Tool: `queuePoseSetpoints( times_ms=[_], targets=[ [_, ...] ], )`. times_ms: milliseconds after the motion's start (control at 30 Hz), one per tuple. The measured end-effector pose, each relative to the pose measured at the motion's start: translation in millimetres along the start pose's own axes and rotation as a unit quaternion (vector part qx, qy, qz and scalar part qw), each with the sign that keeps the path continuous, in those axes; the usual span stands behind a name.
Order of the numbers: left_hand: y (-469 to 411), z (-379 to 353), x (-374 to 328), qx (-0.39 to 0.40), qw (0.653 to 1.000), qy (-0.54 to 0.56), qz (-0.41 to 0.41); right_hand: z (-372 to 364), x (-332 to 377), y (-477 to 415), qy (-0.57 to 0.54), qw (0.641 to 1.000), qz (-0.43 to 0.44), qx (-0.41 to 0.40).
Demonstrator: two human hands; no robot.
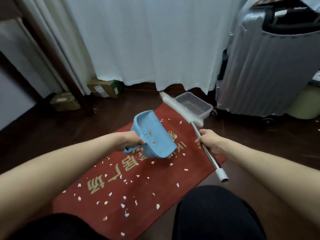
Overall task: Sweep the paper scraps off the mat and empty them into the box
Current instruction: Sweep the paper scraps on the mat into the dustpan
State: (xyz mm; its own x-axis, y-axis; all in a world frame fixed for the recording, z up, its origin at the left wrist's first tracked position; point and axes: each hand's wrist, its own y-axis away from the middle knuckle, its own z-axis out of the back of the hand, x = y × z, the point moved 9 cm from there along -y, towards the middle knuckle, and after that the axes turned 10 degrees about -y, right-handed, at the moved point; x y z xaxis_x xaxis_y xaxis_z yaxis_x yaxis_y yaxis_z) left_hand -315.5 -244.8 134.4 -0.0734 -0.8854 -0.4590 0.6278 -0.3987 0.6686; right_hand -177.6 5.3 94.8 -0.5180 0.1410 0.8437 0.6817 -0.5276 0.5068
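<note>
Knees (216, 210) are set at the mat's (195, 161) near edge. Above the mat, dustpan (152, 134) is clasped by left grip (129, 141), brush (195, 128) by right grip (210, 142), ready for scraps (158, 206).

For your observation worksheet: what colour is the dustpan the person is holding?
Light blue. The dustpan shows best in the head view, gripped by the left hand.

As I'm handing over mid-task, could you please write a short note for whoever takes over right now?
Left hand grips the blue dustpan by its handle, with the pan lifted over the mat.
Right hand grips the brush by its metal shaft, bristles raised near the clear box at the mat's far end.
Paper scraps lie scattered across the mat.
Done: tools in hand.
Left: sweep the scraps into the pan, then empty it into the box.
</note>
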Motion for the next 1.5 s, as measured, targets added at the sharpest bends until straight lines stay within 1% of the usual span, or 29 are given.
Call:
queuePoseSetpoints(
  times_ms=[67,100,200,267,400,500,533,567,600,633,667,700,733,767,800,833,867,933,1133,1267,1333,1433,1500],
  targets=[
    [4,16,26,0.001,0.999,0.032,0.005,-29,3,4,-0.069,0.997,-0.018,0.021],
    [5,18,39,0.001,0.999,0.049,0.008,-40,3,6,-0.096,0.995,-0.027,0.017],
    [4,14,70,-0.01,0.996,0.081,0.021,-61,-1,5,-0.132,0.989,-0.055,-0.029],
    [-4,3,82,-0.012,0.993,0.115,0.022,-67,-5,1,-0.15,0.986,-0.067,-0.041],
    [-33,-30,90,0.027,0.978,0.206,0.022,-63,-4,-11,-0.233,0.968,-0.093,-0.028],
    [-56,-48,86,0.039,0.961,0.272,0.025,-61,-1,-26,-0.312,0.945,-0.094,-0.027],
    [-63,-53,85,0.043,0.956,0.291,0.028,-63,0,-30,-0.323,0.942,-0.088,-0.024],
    [-69,-58,85,0.045,0.95,0.306,0.033,-64,2,-36,-0.314,0.947,-0.074,-0.017],
    [-75,-62,85,0.046,0.946,0.317,0.037,-65,4,-41,-0.279,0.959,-0.053,-0.01],
    [-81,-64,85,0.046,0.944,0.325,0.04,-63,7,-47,-0.222,0.975,-0.024,-0.01],
    [-87,-65,86,0.045,0.942,0.329,0.044,-59,12,-52,-0.142,0.99,0.016,-0.022],
    [-93,-65,86,0.044,0.942,0.33,0.048,-52,19,-57,-0.05,0.996,0.066,-0.046],
    [-98,-65,85,0.041,0.943,0.326,0.05,-45,28,-61,0.043,0.99,0.112,-0.071],
    [-103,-65,84,0.038,0.946,0.319,0.05,-42,34,-63,0.118,0.979,0.141,-0.084],
    [-107,-65,84,0.036,0.949,0.309,0.049,-40,37,-66,0.175,0.97,0.146,-0.085],
    [-110,-66,83,0.033,0.953,0.298,0.045,-40,37,-70,0.209,0.964,0.141,-0.081],
    [-113,-68,83,0.031,0.956,0.288,0.041,-39,35,-74,0.226,0.962,0.13,-0.079],
    [-118,-70,85,0.025,0.961,0.273,0.034,-35,37,-81,0.215,0.964,0.126,-0.094],
    [-129,-68,89,0.011,0.965,0.258,0.033,-4,58,-92,0.157,0.95,0.156,-0.218],
    [-138,-64,95,0.009,0.967,0.251,0.039,1,73,-105,0.193,0.932,0.153,-0.266],
    [-144,-63,96,0.014,0.967,0.252,0.042,-5,76,-115,0.224,0.929,0.137,-0.26],
    [-148,-60,96,0.02,0.967,0.248,0.048,-22,73,-126,0.228,0.944,0.104,-0.216],
    [-154,-57,101,0.019,0.969,0.238,0.056,-37,74,-135,0.212,0.953,0.12,-0.182]
  ],
)
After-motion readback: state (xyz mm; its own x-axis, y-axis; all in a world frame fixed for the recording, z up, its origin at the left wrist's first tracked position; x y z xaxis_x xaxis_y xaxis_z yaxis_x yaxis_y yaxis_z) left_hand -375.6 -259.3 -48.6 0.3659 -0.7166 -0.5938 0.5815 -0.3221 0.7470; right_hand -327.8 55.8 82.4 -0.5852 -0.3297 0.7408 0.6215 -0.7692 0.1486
